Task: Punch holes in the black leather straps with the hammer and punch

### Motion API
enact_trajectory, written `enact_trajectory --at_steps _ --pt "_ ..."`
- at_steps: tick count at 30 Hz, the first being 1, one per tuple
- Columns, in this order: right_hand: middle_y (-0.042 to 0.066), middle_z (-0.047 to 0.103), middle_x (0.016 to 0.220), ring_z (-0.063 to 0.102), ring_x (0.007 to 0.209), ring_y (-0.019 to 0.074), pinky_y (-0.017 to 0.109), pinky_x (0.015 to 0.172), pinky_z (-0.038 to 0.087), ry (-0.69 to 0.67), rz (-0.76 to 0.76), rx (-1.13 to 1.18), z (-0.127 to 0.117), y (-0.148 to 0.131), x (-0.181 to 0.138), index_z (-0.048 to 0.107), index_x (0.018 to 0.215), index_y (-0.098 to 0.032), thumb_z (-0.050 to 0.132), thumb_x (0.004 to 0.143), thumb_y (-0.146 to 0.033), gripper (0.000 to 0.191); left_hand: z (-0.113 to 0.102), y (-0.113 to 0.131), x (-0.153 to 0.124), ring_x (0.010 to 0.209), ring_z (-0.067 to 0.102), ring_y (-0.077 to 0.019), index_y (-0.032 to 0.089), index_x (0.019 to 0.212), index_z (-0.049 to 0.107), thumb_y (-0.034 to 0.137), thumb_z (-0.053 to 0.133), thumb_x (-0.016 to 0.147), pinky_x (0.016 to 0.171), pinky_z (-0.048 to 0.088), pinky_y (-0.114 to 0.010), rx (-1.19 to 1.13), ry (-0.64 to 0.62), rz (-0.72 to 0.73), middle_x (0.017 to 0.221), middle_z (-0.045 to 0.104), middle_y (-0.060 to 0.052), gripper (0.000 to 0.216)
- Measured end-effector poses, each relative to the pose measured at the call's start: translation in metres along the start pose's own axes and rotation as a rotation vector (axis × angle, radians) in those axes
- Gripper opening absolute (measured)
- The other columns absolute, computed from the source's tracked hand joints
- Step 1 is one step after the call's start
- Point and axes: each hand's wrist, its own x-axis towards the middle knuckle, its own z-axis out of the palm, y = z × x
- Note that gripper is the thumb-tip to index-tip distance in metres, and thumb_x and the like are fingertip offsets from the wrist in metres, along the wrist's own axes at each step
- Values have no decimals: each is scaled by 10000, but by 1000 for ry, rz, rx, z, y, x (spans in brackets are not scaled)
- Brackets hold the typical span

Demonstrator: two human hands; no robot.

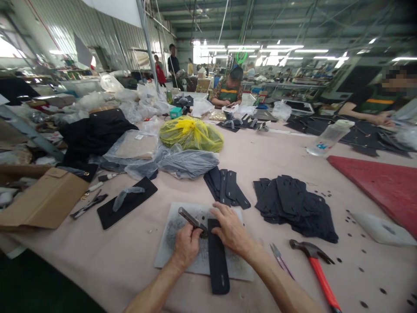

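A long black leather strip (217, 256) lies lengthwise on a grey, scuffed cutting pad (169, 243) in front of me. My left hand (186, 245) is closed around a metal punch tool (190, 218), whose tip rests at the strip's far end. My right hand (232, 229) presses flat on the strip's top right edge, next to the punch tip. A hammer with a red handle (321, 274) lies on the table to my right, untouched.
Piles of black strips (226, 187) and cut leather pieces (295, 204) lie beyond the pad. Small pliers (280, 258) sit beside the hammer, a cardboard box (42, 200) at left, a red board (381, 184) at right. Other people sit working across the table.
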Motion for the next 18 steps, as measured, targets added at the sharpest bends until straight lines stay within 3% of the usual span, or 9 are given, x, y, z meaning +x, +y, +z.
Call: enact_trajectory --at_steps 3,8,11,18 --pt "147 421 1452 352 1350 277 489 1107 289 105 85 -59 16 3 -40 478 1337 -159 534 855 -218 489 0 0 1 793 695 -232 158 906 656 255 452 885 706 522 -314 -32 -9 -16 830 728 -86 227" --pt "76 367 1519 239 1422 333 595 1130 175 108 119 -250 56 -1 -90 403 1435 -193 512 893 -368 580 1 0 1 733 675 -213 168 871 653 260 452 895 663 497 -296 -43 -31 -24 764 706 -65 223" --pt "70 310 1543 213 1432 344 612 1135 124 163 141 -316 76 -10 -98 357 1467 -173 467 917 -393 602 0 -1 0 745 678 -215 168 913 654 258 457 886 678 500 -301 -59 -37 -13 796 720 -69 218" --pt "104 326 1528 248 1419 363 612 1134 127 302 218 -319 98 -26 -95 450 1408 -151 473 909 -421 568 -3 5 4 758 677 -214 157 910 666 269 473 881 706 516 -312 -98 -55 -31 803 726 -67 225"
